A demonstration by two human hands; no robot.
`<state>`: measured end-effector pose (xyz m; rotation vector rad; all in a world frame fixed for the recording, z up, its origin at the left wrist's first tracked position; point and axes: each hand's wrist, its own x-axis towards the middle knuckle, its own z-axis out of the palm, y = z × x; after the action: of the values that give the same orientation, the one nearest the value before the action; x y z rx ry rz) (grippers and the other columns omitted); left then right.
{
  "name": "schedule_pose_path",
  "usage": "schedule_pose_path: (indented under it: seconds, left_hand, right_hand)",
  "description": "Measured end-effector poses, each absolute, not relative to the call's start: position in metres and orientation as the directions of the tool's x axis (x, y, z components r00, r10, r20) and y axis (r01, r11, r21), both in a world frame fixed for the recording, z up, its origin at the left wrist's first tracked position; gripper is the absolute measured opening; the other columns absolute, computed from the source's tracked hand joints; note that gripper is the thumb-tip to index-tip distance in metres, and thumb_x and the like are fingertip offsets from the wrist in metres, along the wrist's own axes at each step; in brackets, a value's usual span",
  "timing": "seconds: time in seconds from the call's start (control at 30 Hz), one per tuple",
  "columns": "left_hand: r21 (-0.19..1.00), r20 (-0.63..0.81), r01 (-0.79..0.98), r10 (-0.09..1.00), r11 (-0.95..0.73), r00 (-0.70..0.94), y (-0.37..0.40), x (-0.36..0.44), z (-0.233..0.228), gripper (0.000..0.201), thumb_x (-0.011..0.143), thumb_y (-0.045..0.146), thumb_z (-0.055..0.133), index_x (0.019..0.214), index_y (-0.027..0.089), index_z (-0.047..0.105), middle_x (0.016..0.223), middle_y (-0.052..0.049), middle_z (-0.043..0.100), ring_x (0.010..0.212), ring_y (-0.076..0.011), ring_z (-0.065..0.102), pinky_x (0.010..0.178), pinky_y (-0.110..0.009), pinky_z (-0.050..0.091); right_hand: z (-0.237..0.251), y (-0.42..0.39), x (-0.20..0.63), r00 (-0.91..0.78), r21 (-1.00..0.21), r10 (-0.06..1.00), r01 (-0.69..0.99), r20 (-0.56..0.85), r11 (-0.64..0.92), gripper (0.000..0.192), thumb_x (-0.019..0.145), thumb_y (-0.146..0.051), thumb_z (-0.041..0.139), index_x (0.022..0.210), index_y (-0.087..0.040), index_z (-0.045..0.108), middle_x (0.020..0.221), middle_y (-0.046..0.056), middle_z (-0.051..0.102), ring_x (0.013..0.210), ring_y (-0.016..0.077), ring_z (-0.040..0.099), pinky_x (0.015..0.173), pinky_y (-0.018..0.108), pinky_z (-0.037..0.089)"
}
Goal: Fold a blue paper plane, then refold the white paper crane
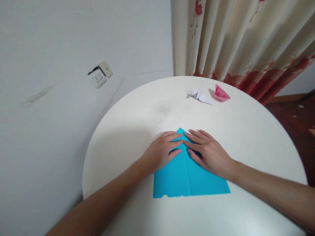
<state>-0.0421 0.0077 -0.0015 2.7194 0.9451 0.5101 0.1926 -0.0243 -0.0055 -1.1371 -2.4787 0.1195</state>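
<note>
One peaked blue sheet (173,180), creased, bottom nicked.

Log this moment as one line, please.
left hand: on blue paper near its peak | right hand: likewise | beyond: white paper crane, pink folded paper

Free passage: counter (130,114) between paper (172,180) and crane (196,94), and left of left hand (161,149). Obstacles: crane, pink fold (221,95) near far edge; wall (56,137) beyond left rim.
</note>
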Motion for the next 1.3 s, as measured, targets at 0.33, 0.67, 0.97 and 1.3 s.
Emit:
schedule_pose_path:
  seconds: [0.33, 0.67, 0.97, 1.3]
  left_hand:
    - [0.294, 0.252, 0.558, 0.626, -0.776, 0.738, 0.0061, -0.0417, -0.001, 0.03, 0.096, 0.036, 0.055, 0.118, 0.021, 0.069, 0.136, -0.009, 0.061, 0.13, -0.0267, 0.05, 0.11, -0.046, 0.043]
    - [0.31, 0.244, 0.557, 0.631, -0.77, 0.736, 0.0062, -0.0421, -0.0006, 0.033, 0.095, 0.036, 0.057, 0.121, 0.02, 0.069, 0.136, -0.009, 0.061, 0.129, -0.0269, 0.05, 0.111, -0.046, 0.042]
    - [0.297, 0.272, 0.554, 0.625, -0.778, 0.731, 0.0058, -0.0423, -0.0024, 0.033, 0.095, 0.036, 0.058, 0.121, 0.02, 0.068, 0.136, -0.009, 0.061, 0.129, -0.0272, 0.051, 0.109, -0.047, 0.044]
    - [0.283, 0.261, 0.559, 0.623, -0.78, 0.737, 0.0049, -0.0425, -0.0023, 0.034, 0.095, 0.035, 0.058, 0.122, 0.019, 0.068, 0.137, -0.01, 0.061, 0.129, -0.0274, 0.051, 0.11, -0.047, 0.044]
  right_hand:
    - [-0.0051, -0.0241, 0.1928, -0.586, -0.244, 0.742, 0.706, 0.326, 0.665, 0.035, 0.098, -0.029, 0.049, 0.129, -0.024, 0.065, 0.144, 0.007, 0.055, 0.137, 0.0294, 0.047, 0.113, 0.055, 0.038]
    - [-0.0056, -0.0233, 0.1933, -0.589, -0.237, 0.745, 0.711, 0.314, 0.662, 0.035, 0.099, -0.034, 0.049, 0.128, -0.024, 0.066, 0.145, 0.006, 0.054, 0.137, 0.0298, 0.047, 0.113, 0.055, 0.038]
    - [-0.0073, -0.0214, 0.1947, -0.586, -0.26, 0.746, 0.703, 0.317, 0.662, 0.034, 0.098, -0.036, 0.05, 0.126, -0.025, 0.067, 0.145, 0.006, 0.055, 0.137, 0.0302, 0.047, 0.112, 0.056, 0.038]
    - [-0.0067, -0.0218, 0.1956, -0.592, -0.272, 0.747, 0.697, 0.303, 0.663, 0.036, 0.098, -0.037, 0.05, 0.13, -0.027, 0.064, 0.146, 0.004, 0.053, 0.139, 0.0291, 0.045, 0.113, 0.056, 0.038]
